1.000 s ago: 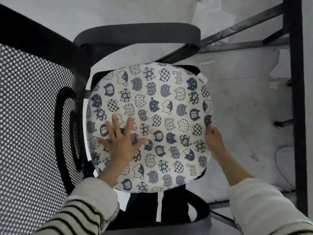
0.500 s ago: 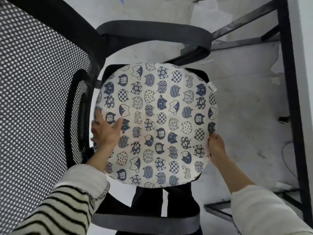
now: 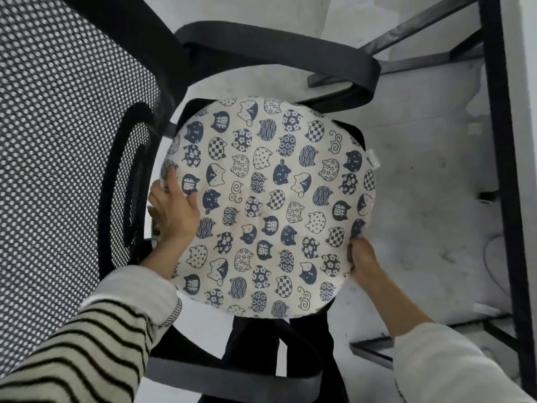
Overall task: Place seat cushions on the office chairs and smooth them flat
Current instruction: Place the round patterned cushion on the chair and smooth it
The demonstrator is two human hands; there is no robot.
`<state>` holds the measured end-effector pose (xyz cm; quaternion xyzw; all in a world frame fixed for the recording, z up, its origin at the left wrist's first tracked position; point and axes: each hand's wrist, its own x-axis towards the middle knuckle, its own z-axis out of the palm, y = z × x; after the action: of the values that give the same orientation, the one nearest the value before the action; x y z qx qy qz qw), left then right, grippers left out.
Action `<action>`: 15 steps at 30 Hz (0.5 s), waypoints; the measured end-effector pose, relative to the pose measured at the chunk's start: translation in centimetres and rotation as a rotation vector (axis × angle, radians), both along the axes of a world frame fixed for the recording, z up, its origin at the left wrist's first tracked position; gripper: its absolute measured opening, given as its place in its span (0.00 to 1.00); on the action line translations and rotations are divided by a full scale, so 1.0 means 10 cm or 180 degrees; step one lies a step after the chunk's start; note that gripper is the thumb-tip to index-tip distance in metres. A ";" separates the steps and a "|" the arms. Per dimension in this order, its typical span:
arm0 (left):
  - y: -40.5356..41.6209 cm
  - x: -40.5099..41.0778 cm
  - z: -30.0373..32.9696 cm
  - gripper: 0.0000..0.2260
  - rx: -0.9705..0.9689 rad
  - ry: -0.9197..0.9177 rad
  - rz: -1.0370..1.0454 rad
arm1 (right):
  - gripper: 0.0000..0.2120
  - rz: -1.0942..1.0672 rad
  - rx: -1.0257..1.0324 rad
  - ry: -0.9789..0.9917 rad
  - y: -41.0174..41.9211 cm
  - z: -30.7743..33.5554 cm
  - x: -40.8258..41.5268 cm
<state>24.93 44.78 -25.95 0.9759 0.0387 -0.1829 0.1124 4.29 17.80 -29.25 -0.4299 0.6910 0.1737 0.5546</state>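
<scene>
A round cream seat cushion printed with dark blue cat faces lies on the black seat of an office chair. My left hand rests on the cushion's left edge beside the backrest, fingers curled over the rim. My right hand grips the cushion's lower right edge, fingers tucked under it. The seat itself is almost wholly hidden under the cushion.
The chair's mesh backrest fills the left side. One dark armrest curves above the cushion, another lies below it. A black metal desk frame stands on the right over a pale grey floor.
My left hand slid from flat on the cushion's top to its left edge near the backrest. My right hand stayed on the right edge. The view shifted closer and to the right.
</scene>
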 end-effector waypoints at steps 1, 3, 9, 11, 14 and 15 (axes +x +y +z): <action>-0.01 0.00 -0.01 0.30 0.0099 0.0092 -0.0032 | 0.13 0.0015 0.0029 -0.0026 0.01 -0.01 0.01; -0.02 -0.07 -0.01 0.31 0.0110 0.0298 -0.0102 | 0.15 0.0035 0.0108 -0.0088 0.03 0.06 0.01; 0.12 -0.39 0.02 0.40 0.0324 0.0619 -0.0896 | 0.20 0.0068 0.0064 -0.0314 -0.01 0.07 0.10; 0.10 -0.52 0.04 0.42 0.0460 0.0715 -0.1123 | 0.21 0.0105 0.0141 -0.0397 -0.07 0.05 0.15; 0.01 -0.71 0.03 0.44 0.0627 0.0911 -0.1329 | 0.24 0.0206 0.0234 -0.0623 -0.19 0.04 0.23; -0.02 -0.76 0.03 0.44 0.0629 0.0947 -0.1437 | 0.24 0.0284 0.0210 -0.0669 -0.23 0.03 0.26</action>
<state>17.29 44.58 -25.63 0.9285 -0.1457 -0.3398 -0.0337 6.86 15.53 -28.91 -0.4575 0.6031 0.1748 0.6295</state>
